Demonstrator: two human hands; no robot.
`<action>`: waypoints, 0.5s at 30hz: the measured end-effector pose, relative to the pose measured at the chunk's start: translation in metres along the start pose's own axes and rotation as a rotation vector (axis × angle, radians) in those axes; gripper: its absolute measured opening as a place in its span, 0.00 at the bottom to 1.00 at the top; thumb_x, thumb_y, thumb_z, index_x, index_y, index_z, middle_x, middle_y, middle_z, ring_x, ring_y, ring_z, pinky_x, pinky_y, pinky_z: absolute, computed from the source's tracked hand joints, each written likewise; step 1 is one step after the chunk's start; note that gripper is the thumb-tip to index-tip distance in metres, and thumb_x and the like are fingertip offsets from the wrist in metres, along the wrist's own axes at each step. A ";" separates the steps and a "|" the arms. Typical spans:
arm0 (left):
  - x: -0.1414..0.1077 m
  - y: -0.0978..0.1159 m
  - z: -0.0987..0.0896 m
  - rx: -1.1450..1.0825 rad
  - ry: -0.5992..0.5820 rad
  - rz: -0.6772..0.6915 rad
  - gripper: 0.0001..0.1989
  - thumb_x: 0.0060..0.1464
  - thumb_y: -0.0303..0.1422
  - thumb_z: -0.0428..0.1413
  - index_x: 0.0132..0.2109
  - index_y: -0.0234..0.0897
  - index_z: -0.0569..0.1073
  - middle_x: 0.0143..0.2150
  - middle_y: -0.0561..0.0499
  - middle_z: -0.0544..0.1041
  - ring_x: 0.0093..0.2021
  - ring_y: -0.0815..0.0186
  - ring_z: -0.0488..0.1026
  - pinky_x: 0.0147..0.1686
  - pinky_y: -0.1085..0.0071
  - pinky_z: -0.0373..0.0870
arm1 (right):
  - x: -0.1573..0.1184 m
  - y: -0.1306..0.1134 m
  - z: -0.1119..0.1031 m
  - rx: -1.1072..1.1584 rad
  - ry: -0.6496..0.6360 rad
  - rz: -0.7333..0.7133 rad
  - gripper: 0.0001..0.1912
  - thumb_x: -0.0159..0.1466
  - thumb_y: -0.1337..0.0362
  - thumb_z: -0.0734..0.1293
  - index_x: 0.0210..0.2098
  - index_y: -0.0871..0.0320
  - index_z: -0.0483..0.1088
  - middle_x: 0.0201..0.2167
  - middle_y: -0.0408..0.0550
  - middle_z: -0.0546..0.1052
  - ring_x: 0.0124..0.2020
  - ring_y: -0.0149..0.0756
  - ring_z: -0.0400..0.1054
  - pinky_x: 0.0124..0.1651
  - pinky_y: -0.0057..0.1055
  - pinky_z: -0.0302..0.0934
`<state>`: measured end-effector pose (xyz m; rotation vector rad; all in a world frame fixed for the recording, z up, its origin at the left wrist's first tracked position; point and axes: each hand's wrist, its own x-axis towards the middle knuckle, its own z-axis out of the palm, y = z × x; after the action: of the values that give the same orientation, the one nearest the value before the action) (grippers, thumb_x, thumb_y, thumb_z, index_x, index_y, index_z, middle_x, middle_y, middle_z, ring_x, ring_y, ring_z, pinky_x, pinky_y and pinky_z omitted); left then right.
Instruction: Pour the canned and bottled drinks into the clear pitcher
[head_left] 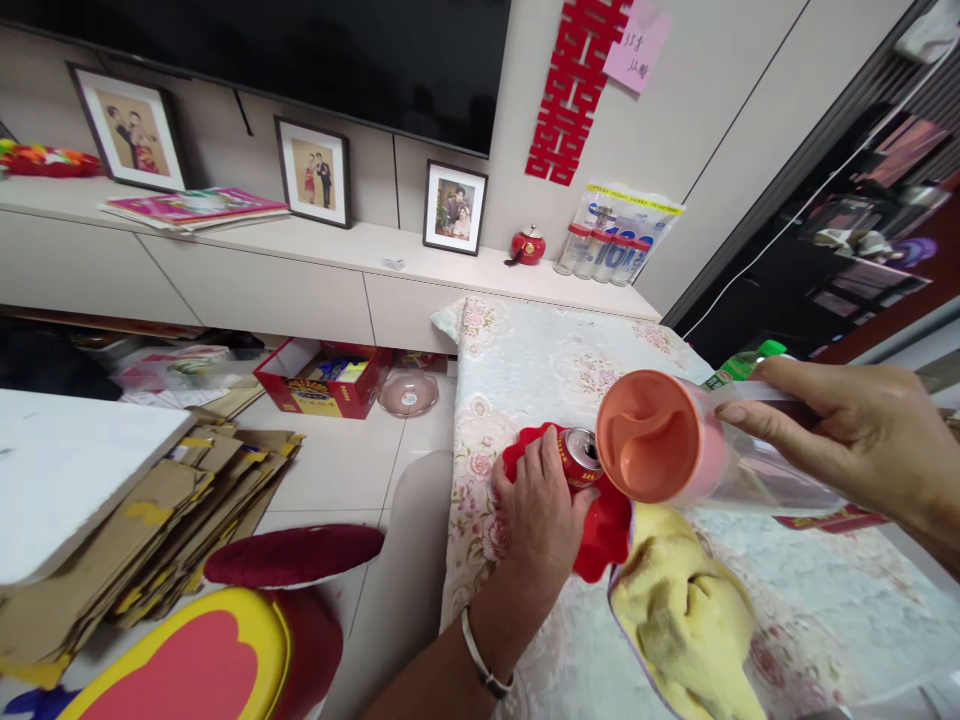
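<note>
Head view: left fingers [553, 462] grip a red can [579, 462], right fingers [772, 425] a pitcher [651, 436], with red 囍 lettering [576, 92] beyond.

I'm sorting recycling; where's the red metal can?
The red metal can is right of centre in the head view, in the left hand, over the scalloped red dish.

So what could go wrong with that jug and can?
The jug is tipped beside the can, so anything inside might spill onto the red dish. The yellow cloth lies close by and could get wet. The jug might also knock the can, though the left hand holds it.
</note>
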<state>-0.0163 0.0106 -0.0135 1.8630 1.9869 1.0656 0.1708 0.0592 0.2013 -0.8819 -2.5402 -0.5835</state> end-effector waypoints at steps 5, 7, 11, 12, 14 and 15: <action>0.000 0.000 0.001 -0.004 0.004 0.007 0.34 0.63 0.39 0.64 0.70 0.39 0.60 0.64 0.40 0.77 0.64 0.50 0.74 0.67 0.40 0.62 | -0.001 0.001 0.000 -0.014 -0.009 -0.001 0.29 0.74 0.43 0.60 0.27 0.56 0.70 0.12 0.35 0.62 0.10 0.26 0.57 0.14 0.25 0.51; 0.000 0.000 0.001 0.007 0.008 0.007 0.34 0.63 0.39 0.64 0.70 0.38 0.61 0.64 0.40 0.78 0.65 0.50 0.74 0.67 0.40 0.63 | -0.001 0.002 0.000 -0.010 -0.021 0.004 0.28 0.74 0.43 0.60 0.27 0.56 0.70 0.13 0.35 0.62 0.11 0.26 0.57 0.15 0.24 0.51; 0.000 0.000 0.000 0.024 0.015 0.004 0.35 0.62 0.39 0.65 0.70 0.38 0.61 0.63 0.40 0.78 0.64 0.50 0.75 0.66 0.41 0.64 | 0.003 0.001 -0.001 -0.016 0.001 -0.014 0.29 0.75 0.42 0.59 0.28 0.56 0.71 0.12 0.35 0.62 0.10 0.26 0.57 0.14 0.24 0.51; 0.000 0.000 0.000 0.022 0.013 0.004 0.35 0.62 0.39 0.65 0.70 0.39 0.61 0.63 0.40 0.78 0.64 0.50 0.74 0.66 0.41 0.64 | 0.003 0.001 -0.001 -0.018 0.010 -0.017 0.29 0.75 0.42 0.58 0.27 0.56 0.71 0.12 0.35 0.62 0.10 0.26 0.57 0.14 0.24 0.51; 0.000 0.000 0.000 0.014 0.007 0.005 0.35 0.62 0.39 0.65 0.70 0.39 0.61 0.63 0.41 0.78 0.64 0.50 0.74 0.66 0.41 0.64 | 0.004 -0.001 0.000 -0.018 0.022 -0.019 0.30 0.75 0.42 0.58 0.27 0.56 0.70 0.11 0.35 0.61 0.09 0.26 0.56 0.13 0.24 0.50; 0.000 0.000 0.000 0.010 0.003 0.003 0.34 0.62 0.39 0.65 0.70 0.39 0.61 0.64 0.41 0.78 0.64 0.50 0.74 0.66 0.41 0.63 | 0.005 -0.001 0.000 -0.016 0.022 -0.019 0.29 0.75 0.42 0.58 0.26 0.56 0.70 0.12 0.35 0.61 0.09 0.26 0.56 0.13 0.24 0.50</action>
<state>-0.0163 0.0104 -0.0134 1.8712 1.9950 1.0623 0.1667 0.0605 0.2032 -0.8529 -2.5305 -0.6173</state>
